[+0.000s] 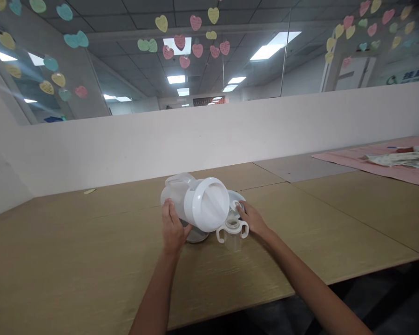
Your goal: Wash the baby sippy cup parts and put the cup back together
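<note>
My left hand [172, 229] is wrapped round a white translucent jug [195, 200] with a round white lid, tilted on its side above the wooden table [91, 260]. Under the jug lies a round greyish base or dish [196, 236], partly hidden. My right hand [253, 218] reaches past a small clear cup with two white handles [232, 231] standing upright on the table. Its fingertips touch a small white piece [236, 204] behind the cup, beside the jug's lid.
A low white partition wall [209, 135] runs behind the table. At the far right a pink cloth [380, 163] lies on a neighbouring table with printed fabric [405, 156] on it. The table's front edge drops off near my arms. Paper hearts hang from the ceiling.
</note>
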Motion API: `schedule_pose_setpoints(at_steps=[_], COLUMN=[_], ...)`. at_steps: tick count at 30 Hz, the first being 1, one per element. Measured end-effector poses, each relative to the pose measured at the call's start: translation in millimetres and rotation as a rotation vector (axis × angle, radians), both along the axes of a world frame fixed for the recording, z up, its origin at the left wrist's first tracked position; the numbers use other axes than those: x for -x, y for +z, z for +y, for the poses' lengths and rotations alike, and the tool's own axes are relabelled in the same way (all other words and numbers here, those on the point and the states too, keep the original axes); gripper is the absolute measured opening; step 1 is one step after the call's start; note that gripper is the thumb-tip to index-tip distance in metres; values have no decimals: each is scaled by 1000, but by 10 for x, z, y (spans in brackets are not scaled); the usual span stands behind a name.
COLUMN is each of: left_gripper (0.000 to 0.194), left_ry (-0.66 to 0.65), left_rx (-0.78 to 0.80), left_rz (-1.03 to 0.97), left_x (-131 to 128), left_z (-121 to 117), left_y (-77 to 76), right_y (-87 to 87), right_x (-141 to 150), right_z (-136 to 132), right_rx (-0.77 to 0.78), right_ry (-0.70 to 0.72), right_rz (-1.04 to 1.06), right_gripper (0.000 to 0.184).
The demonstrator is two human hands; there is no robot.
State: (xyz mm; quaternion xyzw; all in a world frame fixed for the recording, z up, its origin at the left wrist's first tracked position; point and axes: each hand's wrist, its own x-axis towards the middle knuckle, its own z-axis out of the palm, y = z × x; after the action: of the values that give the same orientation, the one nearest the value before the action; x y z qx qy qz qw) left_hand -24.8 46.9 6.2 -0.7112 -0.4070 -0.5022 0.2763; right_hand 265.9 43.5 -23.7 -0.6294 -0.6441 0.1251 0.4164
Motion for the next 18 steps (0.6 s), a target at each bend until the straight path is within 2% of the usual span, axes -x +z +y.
schedule_pose_setpoints(at_steps=[13,18], left_gripper=[86,93], left_ry=[1,55], left_rx=[-2,64], left_rz=[59,-96], left_x=[-7,-44], left_z=[-40,-62], left_y=[30,51], right_y=[19,28], right_x=[14,18], right_z=[-11,-16], right_rx=[-6,-8], right_ry=[-4,3], right_rz=[24,17], right_gripper=[58,53])
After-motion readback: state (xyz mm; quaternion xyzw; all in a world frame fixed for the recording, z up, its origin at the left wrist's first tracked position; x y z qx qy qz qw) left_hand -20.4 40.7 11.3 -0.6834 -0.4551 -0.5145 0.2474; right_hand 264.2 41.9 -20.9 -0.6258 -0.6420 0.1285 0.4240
